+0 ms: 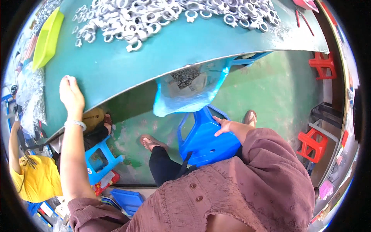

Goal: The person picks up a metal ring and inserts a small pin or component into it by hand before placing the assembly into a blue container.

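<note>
My left hand (72,94) is over the left part of the green tabletop (127,65), its fingers pressed together. Something small and whitish may be at the fingertips, but it is too small to name. My right hand (224,126) grips a blue plastic stool (210,145) that stands close in front of my body, thumb and fingers on its side. Just beyond the stool, an open light-blue plastic bag (185,102) hangs below the table edge, with small dark metal parts (186,76) inside. Many silvery ring-shaped metal parts (135,19) lie heaped at the table's far side.
A yellow-green tray (48,38) and clear plastic bags (30,96) are at the left. A person in a yellow top (36,178) sits there, near a light-blue stool (100,160). Red stools (312,145) stand at the right. Red-handled pliers (304,23) lie at the far right.
</note>
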`<state>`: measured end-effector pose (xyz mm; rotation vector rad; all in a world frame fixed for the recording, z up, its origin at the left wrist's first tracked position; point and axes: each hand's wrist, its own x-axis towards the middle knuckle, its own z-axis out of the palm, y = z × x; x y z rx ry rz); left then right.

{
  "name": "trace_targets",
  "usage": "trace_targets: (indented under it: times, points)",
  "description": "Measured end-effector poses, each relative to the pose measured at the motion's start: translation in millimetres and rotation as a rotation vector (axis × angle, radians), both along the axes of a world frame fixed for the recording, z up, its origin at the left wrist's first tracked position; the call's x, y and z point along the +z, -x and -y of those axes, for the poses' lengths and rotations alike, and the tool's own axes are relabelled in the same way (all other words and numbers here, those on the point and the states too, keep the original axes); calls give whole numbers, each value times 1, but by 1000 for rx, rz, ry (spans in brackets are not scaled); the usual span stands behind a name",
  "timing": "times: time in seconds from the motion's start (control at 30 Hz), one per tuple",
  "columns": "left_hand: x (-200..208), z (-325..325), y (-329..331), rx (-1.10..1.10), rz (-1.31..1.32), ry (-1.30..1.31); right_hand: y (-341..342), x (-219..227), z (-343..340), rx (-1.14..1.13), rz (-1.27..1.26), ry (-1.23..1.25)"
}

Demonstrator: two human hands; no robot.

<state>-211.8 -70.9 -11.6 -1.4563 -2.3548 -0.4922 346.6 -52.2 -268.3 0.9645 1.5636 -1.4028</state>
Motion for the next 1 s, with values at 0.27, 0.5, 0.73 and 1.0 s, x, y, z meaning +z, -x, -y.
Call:
trace_targets:
  times: [0.27,0.5,0.73,1.0]
  points:
    - [-1,6,2,5,20,-42,114,-7,-31,474,-134,-221]
    - [2,16,13,70,130,9,127,-62,-18,509,-332,-263]
    - [3,10,-2,70,115,17,93,-38,-77,493,-268,-254]
    - [-3,11,8,62,-12,-22,114,-64,-114,442,-330,-355]
